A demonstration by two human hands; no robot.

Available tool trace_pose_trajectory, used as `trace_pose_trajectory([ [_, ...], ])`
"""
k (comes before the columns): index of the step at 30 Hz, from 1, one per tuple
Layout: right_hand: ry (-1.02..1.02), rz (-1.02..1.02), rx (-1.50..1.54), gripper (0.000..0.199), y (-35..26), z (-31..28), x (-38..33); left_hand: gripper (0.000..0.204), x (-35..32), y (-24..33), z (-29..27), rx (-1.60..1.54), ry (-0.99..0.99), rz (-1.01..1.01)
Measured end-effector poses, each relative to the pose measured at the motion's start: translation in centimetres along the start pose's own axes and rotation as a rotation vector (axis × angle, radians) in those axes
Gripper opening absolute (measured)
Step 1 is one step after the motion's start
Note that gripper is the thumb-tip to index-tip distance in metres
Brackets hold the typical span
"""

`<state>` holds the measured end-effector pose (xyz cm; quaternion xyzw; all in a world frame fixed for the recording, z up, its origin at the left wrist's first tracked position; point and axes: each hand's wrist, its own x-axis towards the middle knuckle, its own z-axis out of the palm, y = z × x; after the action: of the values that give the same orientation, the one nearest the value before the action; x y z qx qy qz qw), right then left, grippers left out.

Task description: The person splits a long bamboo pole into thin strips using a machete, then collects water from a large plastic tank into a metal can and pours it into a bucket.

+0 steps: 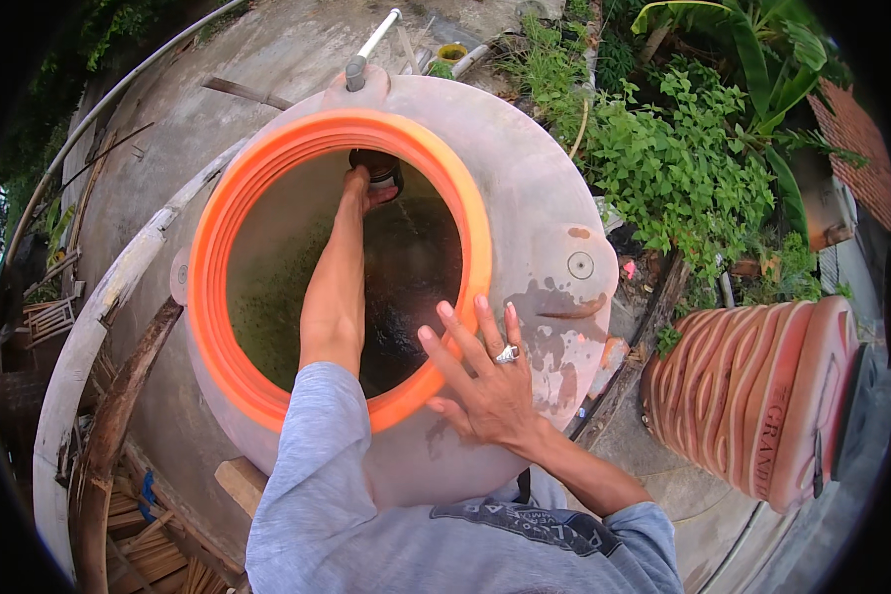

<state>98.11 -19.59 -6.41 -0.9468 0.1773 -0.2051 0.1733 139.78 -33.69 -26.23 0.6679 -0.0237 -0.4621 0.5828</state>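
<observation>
A large pale water tank (535, 188) with a round orange opening rim (473, 213) stands in front of me. My left arm reaches down through the opening. Up against the far inner wall, my left hand (369, 188) has its fingers round a dark, rounded object (376, 163), partly in shadow, whose kind I cannot make out. A thin trickle falls below it toward the dark water (411, 267), and greenish growth coats the tank's inside. My right hand (485, 386), wearing a ring, spreads its fingers over the near right of the rim and the tank top, holding nothing.
A white pipe with a grey elbow (355, 73) joins the tank's far edge. Wet patches mark the top at right. A ribbed reddish tank (752, 396) lies at right, leafy plants (678, 148) behind. A weathered curved beam (99, 317) and wood pieces are at left.
</observation>
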Motion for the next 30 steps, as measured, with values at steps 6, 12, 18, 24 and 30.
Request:
trace_pose_trajectory([
  [6,0.096,0.046,0.145,0.069,0.0,0.4,0.1,0.040,1.1,-1.8,-0.2,-0.126,-0.053,0.106],
  [12,0.357,0.189,0.119,0.070,0.7,0.6,-0.3,0.038,-1.5,-0.6,1.1,-0.261,-0.075,0.091],
  [18,0.254,0.460,-0.070,0.068,3.5,-0.7,-0.8,0.039,-1.9,0.7,1.1,-0.275,-0.109,0.179],
  [24,0.198,0.520,-0.164,0.070,4.5,-0.6,-1.3,0.039,-3.2,0.2,2.3,-0.356,-0.047,0.169],
  [30,0.224,0.552,-0.251,0.061,5.0,-0.8,-0.5,0.035,-1.3,-0.8,1.4,-0.341,-0.087,0.200],
])
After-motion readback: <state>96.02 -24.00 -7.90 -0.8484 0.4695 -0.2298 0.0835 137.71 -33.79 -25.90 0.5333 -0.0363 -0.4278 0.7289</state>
